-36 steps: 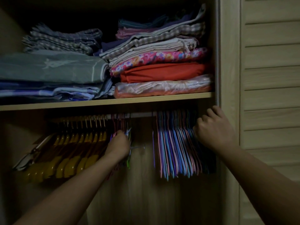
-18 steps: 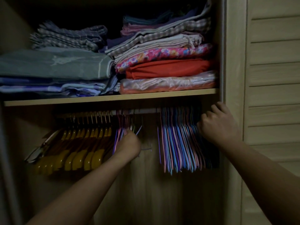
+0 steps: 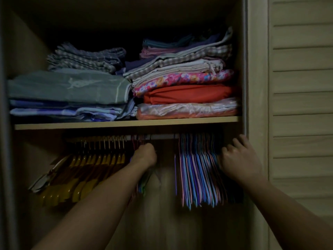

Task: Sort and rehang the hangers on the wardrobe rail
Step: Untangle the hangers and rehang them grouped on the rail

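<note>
A metal rail (image 3: 162, 136) runs under the shelf inside a dim wardrobe. Several yellow hangers (image 3: 86, 170) hang at its left. A dense pack of thin blue, pink and purple hangers (image 3: 196, 170) hangs at its right. My left hand (image 3: 145, 155) grips a small bunch of thin coloured hangers (image 3: 142, 186) just under the rail, between the two groups. My right hand (image 3: 237, 159) rests with curled fingers against the right side of the dense pack; what its fingertips hold is hidden.
A wooden shelf (image 3: 126, 123) above the rail carries stacks of folded fabric (image 3: 185, 83). A slatted door (image 3: 302, 105) stands at the right, next to the wardrobe's side post (image 3: 255, 87). The wardrobe's back panel shows between the two hanger groups.
My left hand has risen towards the rail with its bunch of thin hangers. My right hand has stayed at the right pack. The camera has tilted upward a little.
</note>
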### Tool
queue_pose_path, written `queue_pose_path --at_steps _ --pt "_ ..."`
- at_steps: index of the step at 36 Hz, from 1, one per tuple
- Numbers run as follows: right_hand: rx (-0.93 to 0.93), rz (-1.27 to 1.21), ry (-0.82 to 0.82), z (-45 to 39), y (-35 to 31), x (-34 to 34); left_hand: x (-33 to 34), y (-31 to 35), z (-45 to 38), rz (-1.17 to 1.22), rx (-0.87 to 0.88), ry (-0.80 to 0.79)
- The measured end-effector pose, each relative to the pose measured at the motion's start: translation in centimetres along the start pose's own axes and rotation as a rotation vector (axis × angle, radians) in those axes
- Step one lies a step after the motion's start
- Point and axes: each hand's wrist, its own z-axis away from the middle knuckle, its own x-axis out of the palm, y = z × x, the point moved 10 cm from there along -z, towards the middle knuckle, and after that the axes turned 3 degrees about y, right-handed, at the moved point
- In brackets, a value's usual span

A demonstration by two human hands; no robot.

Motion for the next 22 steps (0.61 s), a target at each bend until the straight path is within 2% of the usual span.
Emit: queue_pose_path --at_steps 6,12,14,17,20,22 --pt "-0.013 -0.040 0.083 0.1 -0.2 -1.1 1.7 -0.1 1.8 -0.066 0.036 -0.037" --pt "-0.017 -0.058 0.175 0.2 -0.3 -1.4 -0.4 -3.1 8.8 -0.171 0.157 0.030" --pt "-0.011 -0.055 0.204 0.1 0.1 -1.5 -2.1 -5.0 11.5 -0.141 0.179 0.034" --pt "0.060 -0.091 0.186 0.3 0.0 -2.2 -3.8 -8.9 15.8 -0.045 0.225 -0.046" --pt "0.151 -0.395 0.128 1.4 -2.2 -3.8 -5.4 -13.8 19.9 0.137 0.169 -0.138" --pt "0.131 -0.750 -0.048 2.9 -6.2 -2.8 -6.3 -16.5 21.9 0.334 0.108 -0.168"
